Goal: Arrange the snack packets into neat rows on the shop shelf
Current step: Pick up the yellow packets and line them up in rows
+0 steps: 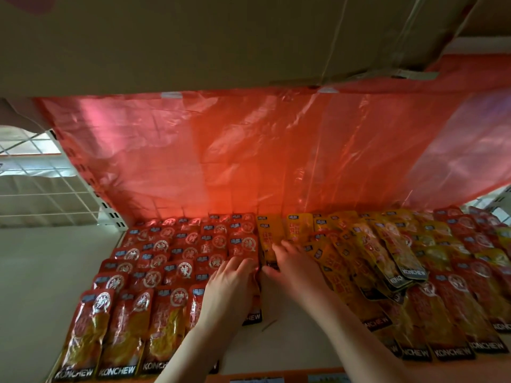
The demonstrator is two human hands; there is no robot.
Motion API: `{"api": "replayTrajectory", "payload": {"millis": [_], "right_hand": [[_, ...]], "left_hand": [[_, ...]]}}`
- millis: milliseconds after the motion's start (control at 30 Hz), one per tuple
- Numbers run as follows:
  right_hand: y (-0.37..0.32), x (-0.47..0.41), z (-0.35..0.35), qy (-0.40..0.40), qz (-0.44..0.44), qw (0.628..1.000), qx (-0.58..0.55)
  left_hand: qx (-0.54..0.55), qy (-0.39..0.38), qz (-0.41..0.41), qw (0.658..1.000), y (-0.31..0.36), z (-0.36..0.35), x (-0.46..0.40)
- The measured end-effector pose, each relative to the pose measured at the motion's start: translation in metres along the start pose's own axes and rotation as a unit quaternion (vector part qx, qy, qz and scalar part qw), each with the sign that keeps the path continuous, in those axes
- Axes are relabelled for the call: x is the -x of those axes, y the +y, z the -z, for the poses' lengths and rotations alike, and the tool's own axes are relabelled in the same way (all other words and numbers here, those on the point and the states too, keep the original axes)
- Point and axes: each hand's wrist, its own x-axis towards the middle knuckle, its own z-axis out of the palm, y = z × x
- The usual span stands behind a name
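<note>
A: Fingers first. Left?

B: Left hand (pixel 231 283) lies palm-down on the right edge of the red packets (pixel 154 261). Fingers (pixel 238 263) roughly straight, close together, tips pressing on the packet tops. Not curled round anything that I can see.

A: Right?

B: Right hand (pixel 290 265) sits just beside the left, at the seam between red and yellow. Fingers bent down over the lower end of a yellow packet (pixel 269 241); thumb (pixel 269 270) at its dark bottom edge. Reads as a pinch on that packet, though the hand hides the contact itself.

A: Where's the stock?

B: All on the shelf (pixel 293 344). Red packets on the left stand in overlapped rows, front row showing KONCHEW on black bottom bands. Yellow packets (pixel 367 252) start at the seam and run right, looser, several tilted and lying across each other. Further right a mixed red and yellow group (pixel 464 297), also overlapped.

A: Gap?

B: A bare white strip of shelf between the forearms, with a thin dark sliver (pixel 269 325) lying on it. Can't tell what it is.

A: Surroundings?

B: Red plastic sheet (pixel 249 156) hangs behind the packets. Cardboard underside (pixel 193 42) above. White wire grid (pixel 36 178) on the left.
</note>
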Motion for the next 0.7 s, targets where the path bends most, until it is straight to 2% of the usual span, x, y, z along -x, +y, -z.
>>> {"api": "replayTrajectory", "payload": {"millis": [133,267,333,433,500,633,667,700], "right_hand": [[0.003,-0.003,0.008,0.136,0.000,0.989,-0.059],[0.012,0.000,0.019,0.287,-0.033,0.953,-0.092],[0.017,0.008,0.026,0.323,-0.053,0.939,-0.111],[0.020,0.025,0.031,0.364,-0.024,0.921,-0.136],[0.022,0.038,0.029,0.371,0.010,0.918,-0.136],[0.023,0.058,0.014,0.332,0.073,0.925,-0.168],[0.022,0.061,0.010,0.317,0.082,0.928,-0.177],[0.022,0.064,0.006,0.303,0.089,0.932,-0.179]], "left_hand": [[0.032,0.003,-0.028,0.999,-0.003,-0.001,-0.006],[0.072,0.004,-0.033,0.997,-0.003,-0.001,-0.011],[0.115,-0.010,-0.024,0.993,0.002,-0.001,-0.013],[0.245,-0.038,0.015,0.969,0.017,0.001,-0.018],[0.353,-0.058,0.051,0.933,0.030,0.003,-0.024],[0.573,-0.116,0.161,0.795,0.055,0.005,-0.030],[0.600,-0.123,0.171,0.772,0.061,0.005,-0.030],[0.610,-0.129,0.169,0.763,0.065,0.004,-0.030]]}}
